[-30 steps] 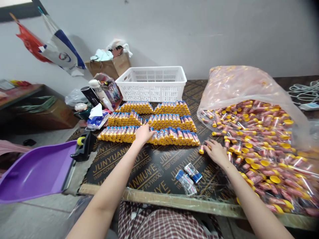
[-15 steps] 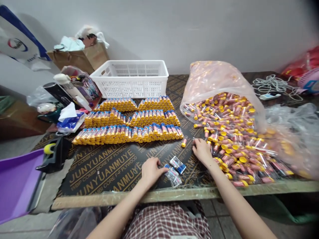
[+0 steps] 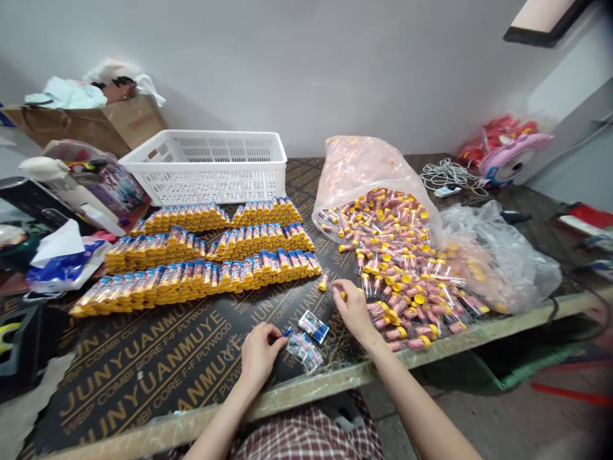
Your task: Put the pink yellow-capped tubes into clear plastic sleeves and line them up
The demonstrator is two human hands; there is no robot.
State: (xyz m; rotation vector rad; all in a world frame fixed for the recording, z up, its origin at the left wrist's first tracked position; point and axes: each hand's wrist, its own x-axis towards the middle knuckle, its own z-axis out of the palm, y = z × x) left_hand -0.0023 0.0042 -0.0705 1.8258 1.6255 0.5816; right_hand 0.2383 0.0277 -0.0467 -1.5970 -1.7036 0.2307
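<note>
My left hand (image 3: 262, 350) is at the front of the dark table, its thumb and fingers closed on a small blue-topped packet beside other flat packets (image 3: 306, 351). My right hand (image 3: 352, 306) is bent at the left edge of a heap of pink tubes with yellow caps (image 3: 407, 281); its fingertips are closed, and what they hold is too small to name. One single tube (image 3: 324, 280) lies just left of it. Rows of stacked tubes with blue tops and yellow ends (image 3: 191, 275) stand to the left.
A white basket (image 3: 211, 182) stands behind the rows. A large pink-tinted bag (image 3: 364, 160) opens onto the heap. Clear plastic (image 3: 502, 249), a white cable (image 3: 447, 176) and a pink fan (image 3: 514, 160) are at right; a tape dispenser (image 3: 29, 351) is at left.
The view has swung to the right, so the table's contents sit further left. My right hand's fingers have curled inward a little; my left hand stays by the packets.
</note>
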